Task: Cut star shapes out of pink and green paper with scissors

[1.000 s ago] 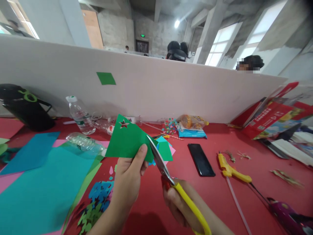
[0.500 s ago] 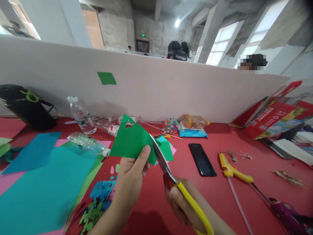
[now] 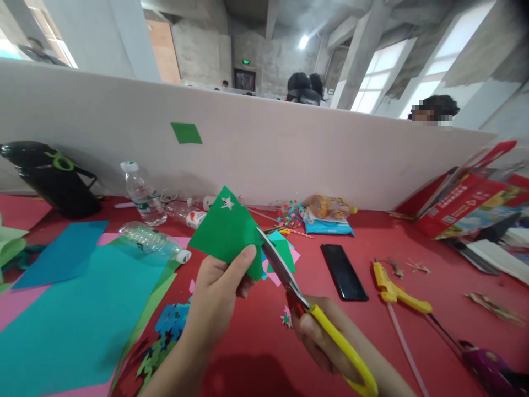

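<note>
My left hand (image 3: 223, 286) pinches a piece of green paper (image 3: 225, 229) by its lower edge, thumb on top. Near the paper's upper corner is a star-shaped hole. My right hand (image 3: 318, 325) is closed around the yellow handle of a pair of scissors (image 3: 285, 270). The blades look nearly closed, with their tips at the paper's right edge. Behind the blades lie stacked green, pink and blue paper pieces (image 3: 285, 256). A few small paper stars (image 3: 286, 316) lie beside my right hand.
Coloured sheets (image 3: 91, 309) and paper cut-outs (image 3: 171, 320) cover the left. Plastic bottles (image 3: 144, 198) and a black flask (image 3: 53, 179) stand along the white partition (image 3: 264, 154). A phone (image 3: 344, 273), a yellow glue gun (image 3: 397, 289) and a red box (image 3: 467, 201) are on the right.
The scissors have shifted slightly right and down, and their tips have moved to the paper's edge. The green paper has turned a little. Small stars show beside my right hand. The view has shifted slightly.
</note>
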A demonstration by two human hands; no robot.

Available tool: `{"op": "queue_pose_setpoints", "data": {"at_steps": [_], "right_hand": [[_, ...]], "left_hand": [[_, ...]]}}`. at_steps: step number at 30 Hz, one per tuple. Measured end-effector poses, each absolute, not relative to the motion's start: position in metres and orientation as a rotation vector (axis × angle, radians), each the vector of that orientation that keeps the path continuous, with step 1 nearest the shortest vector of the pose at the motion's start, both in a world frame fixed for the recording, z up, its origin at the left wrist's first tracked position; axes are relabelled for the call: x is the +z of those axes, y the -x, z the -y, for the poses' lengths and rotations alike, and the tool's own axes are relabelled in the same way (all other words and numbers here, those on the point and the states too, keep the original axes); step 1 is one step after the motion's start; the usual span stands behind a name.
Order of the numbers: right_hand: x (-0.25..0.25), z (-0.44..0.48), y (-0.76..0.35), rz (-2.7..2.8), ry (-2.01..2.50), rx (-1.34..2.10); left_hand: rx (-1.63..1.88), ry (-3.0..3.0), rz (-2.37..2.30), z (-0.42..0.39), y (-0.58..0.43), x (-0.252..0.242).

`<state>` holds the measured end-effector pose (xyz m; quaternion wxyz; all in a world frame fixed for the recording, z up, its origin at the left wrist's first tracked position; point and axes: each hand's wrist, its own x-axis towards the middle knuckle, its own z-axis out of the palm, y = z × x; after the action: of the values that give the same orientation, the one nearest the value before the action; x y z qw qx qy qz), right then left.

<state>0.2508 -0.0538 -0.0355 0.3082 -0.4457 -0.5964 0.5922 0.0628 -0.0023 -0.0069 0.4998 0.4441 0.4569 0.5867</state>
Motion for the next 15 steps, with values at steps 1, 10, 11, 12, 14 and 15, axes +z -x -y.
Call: {"op": "queue_pose_setpoints", "data": {"at_steps": [1, 10, 11, 12, 14, 15], "right_hand": [[-0.035, 0.052, -0.252, 1.588, 1.165, 1.565], [-0.042, 0.051, -0.240, 1.527, 1.292, 1.522], [-0.046, 0.051, -0.238, 1.512, 1.306, 1.498], [-0.049, 0.051, -0.236, 1.498, 1.323, 1.481], [-0.056, 0.051, -0.233, 1.469, 1.332, 1.466], [-0.059, 0.051, -0.232, 1.462, 1.327, 1.461]], "left_hand": [[1.402, -1.095, -1.075, 0.002, -0.061, -0.004], [1.355, -0.845, -0.815, -0.001, -0.056, 0.009], [1.329, -0.785, -0.783, -0.001, -0.057, 0.008], [1.303, -0.725, -0.751, -0.002, -0.058, 0.007], [1.268, -0.608, -0.692, -0.002, -0.060, 0.004], [1.265, -0.549, -0.671, -0.002, -0.062, 0.002]]}}
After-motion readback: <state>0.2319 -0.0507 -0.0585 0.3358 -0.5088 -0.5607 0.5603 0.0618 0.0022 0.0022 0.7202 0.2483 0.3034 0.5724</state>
